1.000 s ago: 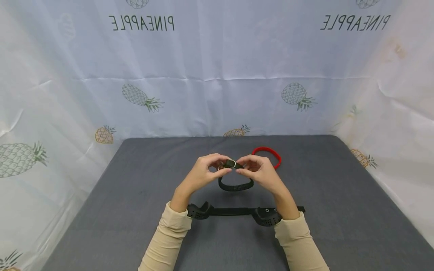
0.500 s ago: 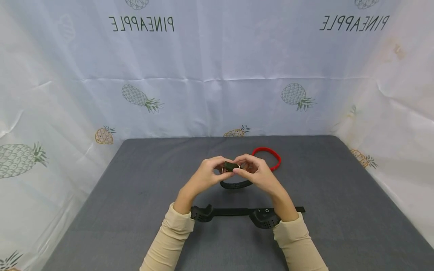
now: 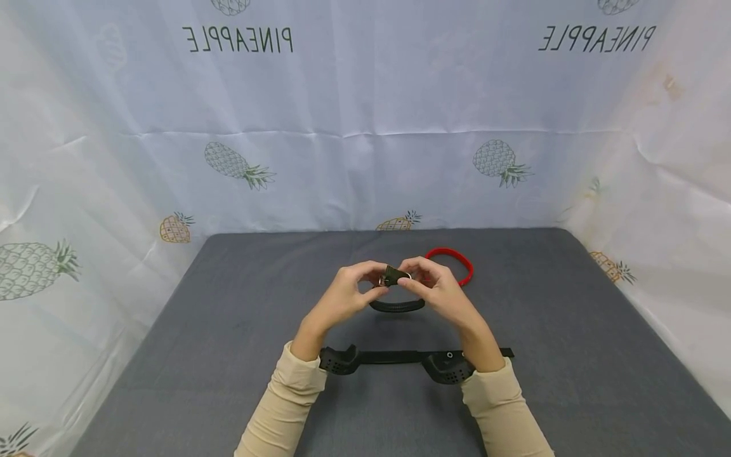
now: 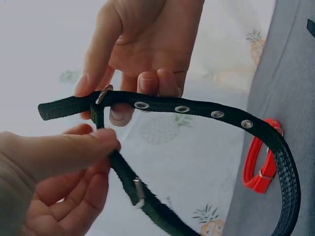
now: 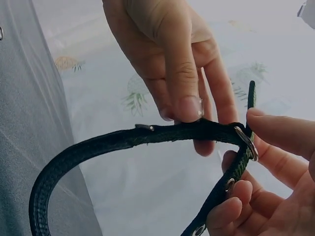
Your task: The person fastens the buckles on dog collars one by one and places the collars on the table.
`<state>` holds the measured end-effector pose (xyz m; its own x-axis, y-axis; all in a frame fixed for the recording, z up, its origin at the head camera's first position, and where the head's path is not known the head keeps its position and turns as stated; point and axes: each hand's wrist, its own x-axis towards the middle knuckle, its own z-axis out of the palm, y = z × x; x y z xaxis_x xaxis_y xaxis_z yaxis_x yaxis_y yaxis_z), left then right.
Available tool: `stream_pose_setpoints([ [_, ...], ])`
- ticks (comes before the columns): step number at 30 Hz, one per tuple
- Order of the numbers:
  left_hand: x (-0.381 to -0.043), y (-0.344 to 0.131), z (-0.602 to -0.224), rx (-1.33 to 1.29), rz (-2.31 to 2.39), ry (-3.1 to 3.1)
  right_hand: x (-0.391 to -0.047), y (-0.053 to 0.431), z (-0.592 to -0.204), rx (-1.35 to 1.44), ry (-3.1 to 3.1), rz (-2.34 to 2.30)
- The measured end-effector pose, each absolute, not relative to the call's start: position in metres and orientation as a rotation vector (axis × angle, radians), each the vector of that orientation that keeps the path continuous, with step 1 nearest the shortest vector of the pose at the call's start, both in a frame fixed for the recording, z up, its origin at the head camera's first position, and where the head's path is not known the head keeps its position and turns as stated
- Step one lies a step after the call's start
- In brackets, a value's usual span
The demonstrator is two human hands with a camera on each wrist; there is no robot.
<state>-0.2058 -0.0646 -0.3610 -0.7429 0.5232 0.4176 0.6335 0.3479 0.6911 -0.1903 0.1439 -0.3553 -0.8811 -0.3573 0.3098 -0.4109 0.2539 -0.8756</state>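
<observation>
Both hands hold up a dark collar (image 3: 398, 306) with a row of metal eyelets, above the grey table. My left hand (image 3: 342, 291) pinches the collar's buckle end between thumb and fingers. Opposite it, my right hand (image 3: 436, 285) grips the eyelet end near its tip. In the left wrist view, the strap's tip sticks out past a metal ring (image 4: 103, 94), held by the right thumb and fingers. Farther down the band sits another metal fitting (image 4: 139, 192). The right wrist view shows the strap end (image 5: 252, 96) standing up beside the right thumb; the collar's loop hangs below the hands.
Behind the right hand lies a red collar (image 3: 451, 252) on the grey table (image 3: 257, 304). Closer in, a black strap (image 3: 388, 357) with eyelets lies crosswise beneath the forearms. Black wrist mounts (image 3: 448, 368) partly cover it. White pineapple-print curtains surround the table.
The fingers have shifted on the collar around its ring, and the held end has turned in the hands. The collar's hanging loop has risen slightly. The red collar and black strap stay put.
</observation>
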Motion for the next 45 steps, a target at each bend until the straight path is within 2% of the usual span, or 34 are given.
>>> stream_pose_setpoints([
  [6,-0.2064,-0.0662,-0.3595,-0.994,-1.564,-2.377,-0.1902,0.1431,-0.3544,0.729,-2.402,1.77],
  [13,-0.2091,-0.0644,-0.3582,-1.048,-1.833,-2.184,-0.1894,0.1413,-0.3537,0.719,-2.357,1.753],
  [45,-0.2032,-0.061,-0.3551,-0.935,-1.836,-2.185,-0.1848,0.1426,-0.3508,0.646,-2.426,1.533],
])
